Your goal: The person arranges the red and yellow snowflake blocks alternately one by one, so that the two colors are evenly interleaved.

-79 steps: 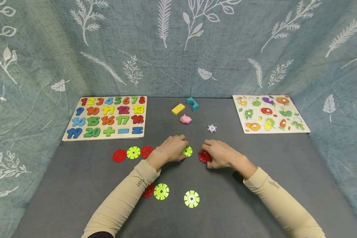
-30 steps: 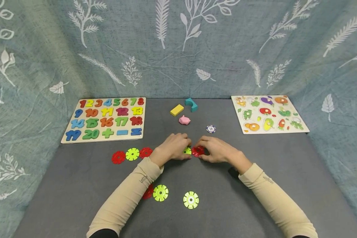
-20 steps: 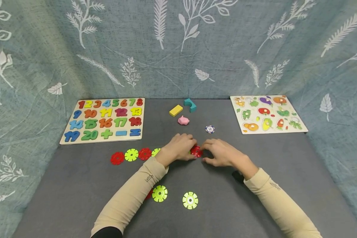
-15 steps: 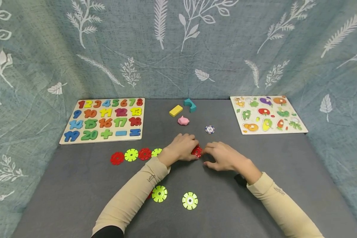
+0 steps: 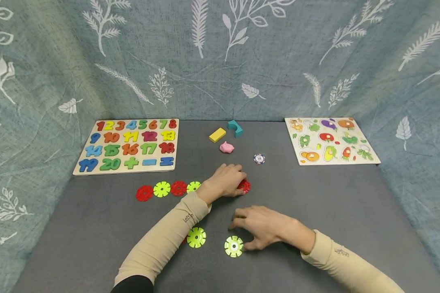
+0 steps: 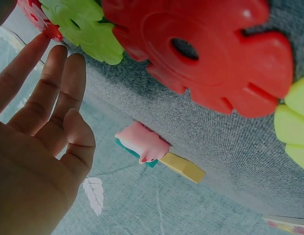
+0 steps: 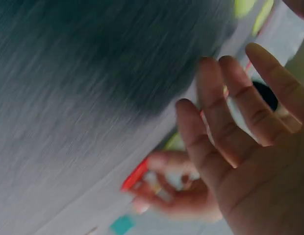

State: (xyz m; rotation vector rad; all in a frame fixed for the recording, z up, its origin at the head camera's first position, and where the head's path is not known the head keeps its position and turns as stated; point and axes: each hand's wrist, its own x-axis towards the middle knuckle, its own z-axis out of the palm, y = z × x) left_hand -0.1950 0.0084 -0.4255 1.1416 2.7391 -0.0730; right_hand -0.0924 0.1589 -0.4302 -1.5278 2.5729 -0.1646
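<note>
My left hand pinches the red slotted disc at the right end of a row of interlocking discs, thumb and index finger at its edges. In the left wrist view the fingers reach that far red disc, beyond a green disc and a nearer red disc. My right hand hovers with spread fingers beside a lone green slotted disc, its thumb close to the disc's right edge. The right wrist view shows the right hand's fingers apart, holding nothing. My left forearm hides part of the row.
Another green disc lies by the left sleeve, a red one mostly hidden behind it. Farther back are a number puzzle, vegetable puzzle, yellow block, teal arch, pink pig and poker chip.
The right hand brought the red disc left to the row's end, let it go and moved toward me to the lone green disc. The left hand shifted right from a green disc onto the red one.
</note>
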